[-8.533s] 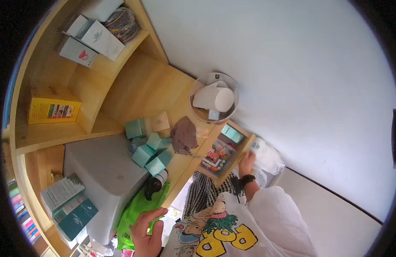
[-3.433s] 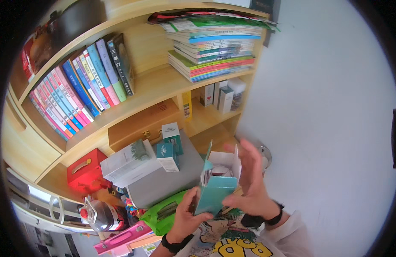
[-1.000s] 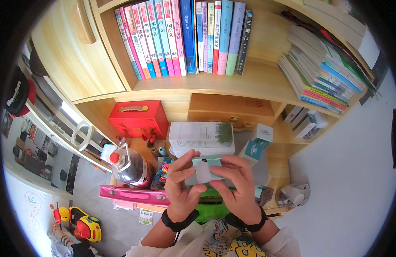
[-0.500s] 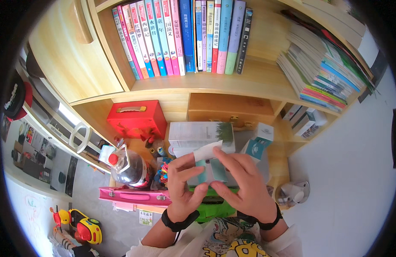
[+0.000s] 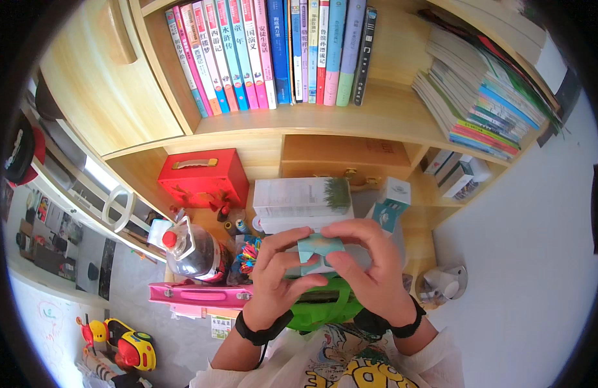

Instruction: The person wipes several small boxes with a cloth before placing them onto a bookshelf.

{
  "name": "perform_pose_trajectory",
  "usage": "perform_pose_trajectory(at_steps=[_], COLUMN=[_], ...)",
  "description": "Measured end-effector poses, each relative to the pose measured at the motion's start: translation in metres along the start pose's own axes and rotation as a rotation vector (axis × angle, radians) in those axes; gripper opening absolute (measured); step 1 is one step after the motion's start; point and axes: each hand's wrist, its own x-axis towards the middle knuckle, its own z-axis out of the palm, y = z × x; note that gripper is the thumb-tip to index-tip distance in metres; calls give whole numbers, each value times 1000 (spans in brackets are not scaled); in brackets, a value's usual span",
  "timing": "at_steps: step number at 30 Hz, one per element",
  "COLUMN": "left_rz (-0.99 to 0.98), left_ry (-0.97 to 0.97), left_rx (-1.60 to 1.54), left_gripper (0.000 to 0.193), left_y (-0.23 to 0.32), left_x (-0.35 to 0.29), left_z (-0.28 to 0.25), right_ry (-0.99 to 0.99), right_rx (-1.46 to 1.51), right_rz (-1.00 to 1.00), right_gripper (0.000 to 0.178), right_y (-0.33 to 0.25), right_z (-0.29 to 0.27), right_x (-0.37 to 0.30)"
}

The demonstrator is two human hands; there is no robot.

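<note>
Between my hands is a small teal and white carton (image 5: 321,245), held over the desk. My left hand (image 5: 272,279) has its fingers curled along the carton's left side, the thumb stretched beneath it. On the other side my right hand (image 5: 384,268) grips the carton between a bent index finger at the top edge and the thumb on its face. Part of the carton is hidden by my fingers. Just beyond stands a white box with a green grass picture (image 5: 299,197), and below my hands lies a bright green bag (image 5: 338,304).
A large dark-liquid bottle with a red cap (image 5: 195,252) stands left, near a red box (image 5: 204,181) and a pink case (image 5: 199,294). Teal and white boxes (image 5: 395,193) sit at right. Above, a shelf (image 5: 299,121) holds upright books and a stack of booklets (image 5: 486,103).
The raised white flap of the carton has gone down, and its teal face now shows. My right index finger has bent over the top edge. The view has shifted slightly.
</note>
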Motion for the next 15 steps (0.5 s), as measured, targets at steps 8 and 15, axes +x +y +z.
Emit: perform_pose_trajectory(at_steps=[8, 15], left_rz=[-61, -20], left_ry=[97, 26], left_rx=[-125, -129], left_gripper=[38, 35], left_y=[-2, -3], left_x=[-2, -3], left_z=[8, 5], right_ry=[-63, -88], right_rx=[-212, -28], right_rz=[-44, 40], right_gripper=[22, 25], right_y=[6, 13], right_z=[1, -5], right_x=[-11, -12])
